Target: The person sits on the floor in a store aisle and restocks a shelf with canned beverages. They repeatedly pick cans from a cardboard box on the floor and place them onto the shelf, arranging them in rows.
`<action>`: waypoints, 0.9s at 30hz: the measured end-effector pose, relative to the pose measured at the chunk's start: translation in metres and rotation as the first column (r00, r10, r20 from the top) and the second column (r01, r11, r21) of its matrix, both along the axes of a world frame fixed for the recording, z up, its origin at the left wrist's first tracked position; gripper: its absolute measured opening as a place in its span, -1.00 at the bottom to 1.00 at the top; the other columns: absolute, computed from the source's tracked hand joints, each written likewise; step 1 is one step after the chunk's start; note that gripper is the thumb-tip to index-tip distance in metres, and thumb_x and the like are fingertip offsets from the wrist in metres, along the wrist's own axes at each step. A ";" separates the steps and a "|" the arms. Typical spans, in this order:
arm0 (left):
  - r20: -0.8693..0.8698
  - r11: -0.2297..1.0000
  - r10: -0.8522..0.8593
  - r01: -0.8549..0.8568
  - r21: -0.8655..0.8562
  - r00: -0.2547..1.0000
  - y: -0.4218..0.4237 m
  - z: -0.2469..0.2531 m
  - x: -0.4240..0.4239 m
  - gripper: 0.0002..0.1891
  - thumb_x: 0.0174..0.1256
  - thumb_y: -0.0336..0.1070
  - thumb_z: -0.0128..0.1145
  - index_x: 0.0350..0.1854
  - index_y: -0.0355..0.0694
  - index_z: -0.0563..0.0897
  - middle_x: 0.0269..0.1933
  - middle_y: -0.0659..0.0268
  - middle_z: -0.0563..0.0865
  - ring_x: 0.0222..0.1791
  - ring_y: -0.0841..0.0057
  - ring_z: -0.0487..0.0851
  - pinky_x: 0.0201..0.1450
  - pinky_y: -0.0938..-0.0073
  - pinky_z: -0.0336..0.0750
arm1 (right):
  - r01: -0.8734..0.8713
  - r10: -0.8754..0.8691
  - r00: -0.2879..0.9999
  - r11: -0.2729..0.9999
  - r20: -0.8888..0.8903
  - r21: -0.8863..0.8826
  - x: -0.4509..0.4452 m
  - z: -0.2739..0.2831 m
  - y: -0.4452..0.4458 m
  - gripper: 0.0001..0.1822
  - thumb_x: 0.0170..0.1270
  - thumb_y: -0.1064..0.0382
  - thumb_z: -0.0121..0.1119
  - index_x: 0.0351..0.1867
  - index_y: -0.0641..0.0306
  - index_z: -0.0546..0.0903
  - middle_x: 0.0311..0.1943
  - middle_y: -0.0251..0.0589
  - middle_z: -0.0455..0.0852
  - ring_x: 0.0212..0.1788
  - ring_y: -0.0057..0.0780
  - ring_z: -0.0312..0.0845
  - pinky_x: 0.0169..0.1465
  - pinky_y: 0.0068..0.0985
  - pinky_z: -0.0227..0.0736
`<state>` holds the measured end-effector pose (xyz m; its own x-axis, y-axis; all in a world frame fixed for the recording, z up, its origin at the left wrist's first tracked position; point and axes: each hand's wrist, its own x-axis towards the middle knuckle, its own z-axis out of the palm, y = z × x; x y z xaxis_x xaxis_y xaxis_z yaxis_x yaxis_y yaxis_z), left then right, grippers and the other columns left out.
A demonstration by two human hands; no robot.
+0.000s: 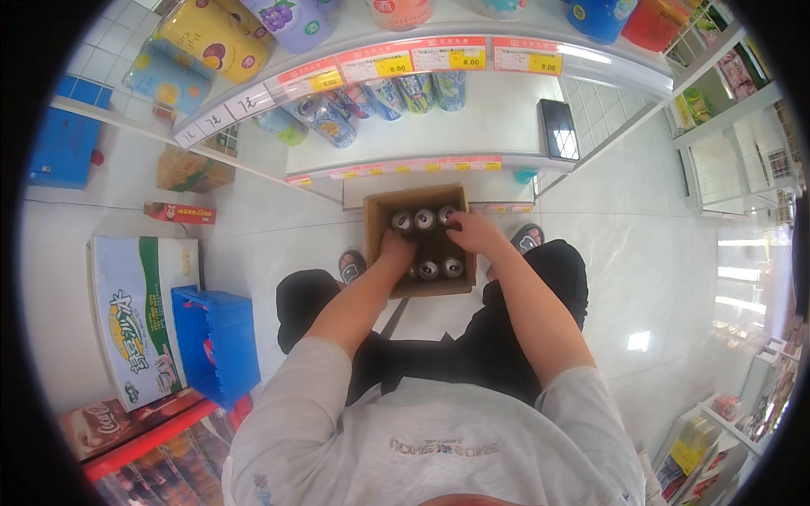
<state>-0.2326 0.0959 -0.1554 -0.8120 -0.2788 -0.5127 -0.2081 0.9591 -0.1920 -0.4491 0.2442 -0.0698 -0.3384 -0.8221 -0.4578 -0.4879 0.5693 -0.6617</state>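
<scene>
An open cardboard box [421,290] stands on the floor between my feet, below the lower shelf. Inside, upright drink cans [425,219] line the far side, and more cans [428,269] line the near side. My left hand [397,248] reaches down into the left part of the box; its fingertips are hidden. At the far right corner, the fingers of my right hand [473,233] touch the top of a can [447,214]. Whether either hand grips a can does not show.
Ahead, a lower shelf [493,126] carries several cans [386,98] and a phone [559,129]. Bigger cans stand on the upper shelf [455,38] with price tags. To the left are a blue plastic crate [237,341] and a printed carton [136,316]. My slippered feet [527,239] flank the box.
</scene>
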 end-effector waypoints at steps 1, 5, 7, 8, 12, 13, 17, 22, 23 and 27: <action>0.020 0.999 0.043 -0.043 -0.011 0.999 0.001 -0.013 -0.002 -0.78 0.50 -0.18 0.21 0.01 0.05 0.88 0.02 0.16 0.93 0.19 0.11 0.77 0.21 0.03 0.46 | -0.001 0.001 1.000 1.000 -0.005 0.001 0.003 0.004 0.000 -0.52 0.44 -0.07 0.37 0.33 -0.10 0.76 0.30 0.21 0.69 0.38 0.22 0.63 0.43 -0.02 0.59; -0.065 0.993 0.110 -0.108 0.039 0.992 0.007 -0.050 -0.019 -0.71 0.60 -0.13 0.10 -0.06 0.04 0.92 0.03 0.11 0.93 0.21 0.07 0.78 0.22 0.04 0.43 | 0.050 -0.050 0.999 0.998 -0.014 -0.042 -0.005 -0.006 0.013 -0.54 0.44 -0.06 0.37 0.31 -0.10 0.77 0.28 0.19 0.70 0.37 0.20 0.62 0.43 -0.04 0.59; -0.130 0.964 0.248 -0.258 -0.061 0.960 -0.009 -0.104 0.016 -0.69 0.62 -0.12 0.07 -0.08 0.03 0.91 0.05 0.08 0.92 0.21 0.07 0.78 0.22 0.02 0.43 | 0.005 -0.003 1.000 0.996 0.020 -0.095 0.006 0.000 0.000 -0.54 0.43 -0.06 0.38 0.30 -0.10 0.77 0.28 0.20 0.70 0.37 0.21 0.62 0.44 -0.05 0.59; -0.176 0.941 0.304 -0.324 -0.099 0.936 -0.014 -0.127 0.024 -0.68 0.63 -0.11 0.06 -0.10 0.02 0.91 0.06 0.06 0.92 0.21 0.06 0.78 0.22 0.01 0.42 | -0.010 0.013 1.000 0.993 0.025 -0.114 0.008 0.000 -0.004 -0.55 0.43 -0.06 0.38 0.30 -0.10 0.77 0.28 0.21 0.70 0.37 0.21 0.61 0.44 -0.06 0.59; -0.178 0.952 0.284 -0.300 -0.067 0.942 -0.012 -0.123 0.017 -0.72 0.60 -0.11 0.10 -0.05 0.02 0.88 0.08 0.06 0.90 0.22 0.08 0.77 0.22 -0.01 0.42 | -0.011 0.012 1.000 0.999 0.017 -0.044 0.006 0.003 -0.003 -0.55 0.42 -0.07 0.39 0.29 -0.12 0.78 0.28 0.23 0.69 0.37 0.21 0.60 0.44 -0.06 0.59; -0.152 0.970 0.238 -0.244 -0.019 0.959 -0.002 -0.102 -0.002 -0.74 0.59 -0.11 0.11 -0.03 0.02 0.87 0.08 0.06 0.89 0.22 0.09 0.77 0.21 -0.01 0.42 | 0.015 -0.015 1.000 1.000 0.003 -0.023 -0.001 -0.005 0.006 -0.55 0.42 -0.07 0.39 0.28 -0.12 0.78 0.28 0.23 0.69 0.37 0.21 0.61 0.44 -0.05 0.59; -0.192 0.984 0.177 -0.180 0.003 0.965 -0.002 -0.051 0.000 -0.77 0.50 -0.12 0.25 0.07 0.00 0.81 0.09 0.07 0.83 0.22 0.09 0.77 0.17 -0.01 0.48 | 0.017 -0.017 1.000 0.999 0.005 -0.050 0.002 -0.014 0.001 -0.55 0.41 -0.08 0.39 0.28 -0.12 0.79 0.29 0.23 0.69 0.39 0.23 0.59 0.45 -0.02 0.59; -0.159 0.919 0.276 -0.212 0.332 0.948 0.001 0.051 -0.004 -0.48 0.33 -0.05 0.49 0.27 -0.09 0.68 0.13 -0.04 0.74 0.19 -0.06 0.77 0.18 -0.04 0.64 | 0.020 -0.020 1.000 1.000 -0.009 -0.020 0.002 -0.016 0.001 -0.54 0.44 -0.09 0.39 0.30 -0.10 0.78 0.30 0.25 0.66 0.36 0.27 0.60 0.43 -0.03 0.58; -0.131 0.875 0.331 -0.252 0.414 0.934 0.000 0.083 -0.004 -0.41 0.29 -0.03 0.54 0.32 -0.11 0.64 0.13 -0.05 0.73 0.19 -0.08 0.77 0.20 -0.04 0.67 | 0.024 -0.024 1.000 0.999 -0.008 -0.023 0.002 -0.020 0.000 -0.54 0.41 -0.12 0.39 0.28 -0.14 0.79 0.31 0.24 0.68 0.42 0.27 0.54 0.46 -0.02 0.57; -0.235 0.772 0.512 -0.322 0.548 0.826 0.000 0.177 0.014 -0.31 0.29 -0.07 0.59 0.42 -0.15 0.59 0.22 -0.04 0.73 0.20 -0.07 0.78 0.27 0.04 0.69 | -0.009 0.009 0.999 1.000 -0.041 -0.005 0.006 -0.021 -0.004 -0.53 0.41 -0.13 0.37 0.29 -0.16 0.78 0.30 0.21 0.70 0.41 0.24 0.58 0.47 -0.01 0.54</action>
<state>-0.2184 0.0959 0.0216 -0.8179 -0.4378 -0.3733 -0.5698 0.7060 0.4206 -0.4428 0.2404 -0.0905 -0.3496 -0.8276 -0.4391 -0.5195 0.5613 -0.6443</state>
